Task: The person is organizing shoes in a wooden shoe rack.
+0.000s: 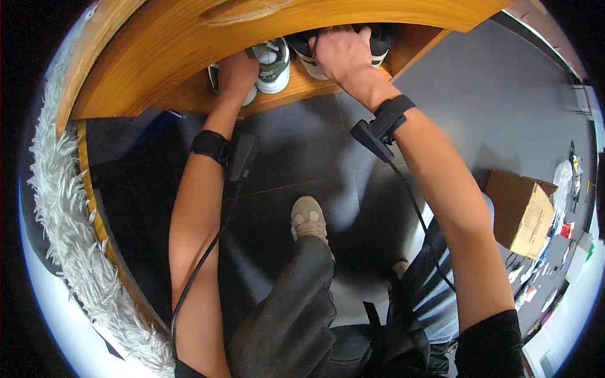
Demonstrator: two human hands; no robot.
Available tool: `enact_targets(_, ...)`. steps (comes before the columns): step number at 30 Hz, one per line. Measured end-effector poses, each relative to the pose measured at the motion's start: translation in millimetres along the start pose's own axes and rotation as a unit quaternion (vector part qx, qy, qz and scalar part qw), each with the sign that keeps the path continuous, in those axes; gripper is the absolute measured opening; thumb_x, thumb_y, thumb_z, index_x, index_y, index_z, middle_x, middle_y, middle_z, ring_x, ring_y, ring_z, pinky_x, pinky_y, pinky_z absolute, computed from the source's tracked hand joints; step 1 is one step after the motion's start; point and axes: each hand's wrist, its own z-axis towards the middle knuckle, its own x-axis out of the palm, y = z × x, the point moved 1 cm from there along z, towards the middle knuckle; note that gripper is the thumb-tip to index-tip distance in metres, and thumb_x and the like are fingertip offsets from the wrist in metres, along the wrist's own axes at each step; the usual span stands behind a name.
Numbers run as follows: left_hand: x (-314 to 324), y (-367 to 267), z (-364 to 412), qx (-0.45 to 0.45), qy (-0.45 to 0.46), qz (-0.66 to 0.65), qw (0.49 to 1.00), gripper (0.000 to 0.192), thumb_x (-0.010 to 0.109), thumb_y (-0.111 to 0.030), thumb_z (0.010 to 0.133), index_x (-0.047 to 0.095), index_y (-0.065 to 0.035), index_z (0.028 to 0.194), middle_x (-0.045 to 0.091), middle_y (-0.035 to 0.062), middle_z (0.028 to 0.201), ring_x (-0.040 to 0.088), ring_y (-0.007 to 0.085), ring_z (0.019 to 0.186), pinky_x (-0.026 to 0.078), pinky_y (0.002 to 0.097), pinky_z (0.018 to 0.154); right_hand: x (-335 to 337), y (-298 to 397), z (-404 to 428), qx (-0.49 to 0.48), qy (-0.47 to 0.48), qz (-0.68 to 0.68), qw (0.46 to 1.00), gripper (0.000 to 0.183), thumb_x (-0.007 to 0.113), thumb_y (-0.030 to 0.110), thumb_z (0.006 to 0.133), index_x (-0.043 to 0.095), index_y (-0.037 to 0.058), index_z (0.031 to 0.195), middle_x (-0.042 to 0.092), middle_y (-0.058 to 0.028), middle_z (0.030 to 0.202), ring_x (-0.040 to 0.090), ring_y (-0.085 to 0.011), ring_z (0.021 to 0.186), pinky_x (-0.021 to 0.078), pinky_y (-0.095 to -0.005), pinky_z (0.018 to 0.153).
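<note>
My left hand (239, 73) grips a green-and-white sneaker, mostly covered by the hand, with its pale heel (250, 96) showing below. Beside it, to the right, stands the matching green-and-white Nike sneaker (272, 71), heel towards me. My right hand (344, 53) reaches in over a pair of black sneakers with light soles and holds them at the inner sides. The left black sneaker (309, 64) and the right black sneaker (380, 42) show on either side of that hand. Both hands' fingertips are partly hidden by the shoes and the wooden top edge.
The shoes stand on a wooden shelf (295, 90) beneath a curved wooden panel (189, 47). White shaggy fabric (71, 227) lies at the left. An open cardboard box (520, 212) and scattered small items are on the tiled floor (453, 94) at right. Another person's jeans-clad leg (437, 283) is close behind.
</note>
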Motion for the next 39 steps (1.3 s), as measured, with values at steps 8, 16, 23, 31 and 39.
enact_targets(8,-8,-7,-4,-0.057,-0.002,0.043,0.997,0.038,0.054,-0.023,0.079,0.054,0.0004,0.109,0.055,0.0243,0.110,0.051,0.0401,0.102,0.042,0.0461,0.087,-1,-5,-10,0.015,-0.207,0.039,0.977,0.039,0.043,0.036,0.087,0.061,0.0076,0.106,0.062,-0.0110,0.104,0.059,-0.0281,0.097,0.0304,-0.0559,0.088)
enact_targets(16,-36,-20,-11,-0.015,-0.042,0.017,0.999,0.053,0.057,-0.034,0.079,0.051,0.0026,0.116,0.054,0.0275,0.112,0.047,0.0434,0.109,0.034,0.0463,0.096,-9,-21,-67,-0.105,-0.282,0.054,0.952,0.040,0.053,0.033,0.082,0.051,0.0021,0.108,0.055,-0.0164,0.103,0.051,-0.0311,0.104,0.0314,-0.0528,0.093)
enact_targets(23,-40,-78,-45,0.131,-0.059,-0.211,0.967,0.011,0.060,-0.015,0.080,0.057,-0.0074,0.087,0.064,0.0116,0.078,0.062,0.0277,0.069,0.049,0.0353,0.063,-15,-8,-147,-0.139,0.047,0.154,0.977,0.025,0.058,0.019,0.076,0.056,0.0007,0.093,0.062,-0.0165,0.088,0.061,-0.0331,0.082,0.0500,-0.0419,0.071)
enact_targets(31,9,-155,-129,0.389,0.338,-0.144,0.845,0.009,0.057,-0.014,0.077,0.055,-0.0052,0.077,0.059,0.0131,0.069,0.060,0.0325,0.069,0.048,0.0412,0.061,22,-14,-180,-0.247,0.365,0.028,0.897,0.025,0.056,0.017,0.078,0.062,0.0043,0.098,0.066,-0.0121,0.094,0.064,-0.0247,0.087,0.0511,-0.0368,0.068)
enact_targets(39,23,-160,-132,0.352,0.390,-0.092,0.846,0.011,0.054,-0.014,0.078,0.055,-0.0036,0.082,0.062,0.0154,0.079,0.060,0.0345,0.078,0.048,0.0428,0.066,23,-33,-193,-0.188,0.250,0.069,0.947,0.021,0.056,0.013,0.077,0.061,0.0051,0.096,0.066,-0.0117,0.095,0.065,-0.0229,0.082,0.0510,-0.0344,0.065)
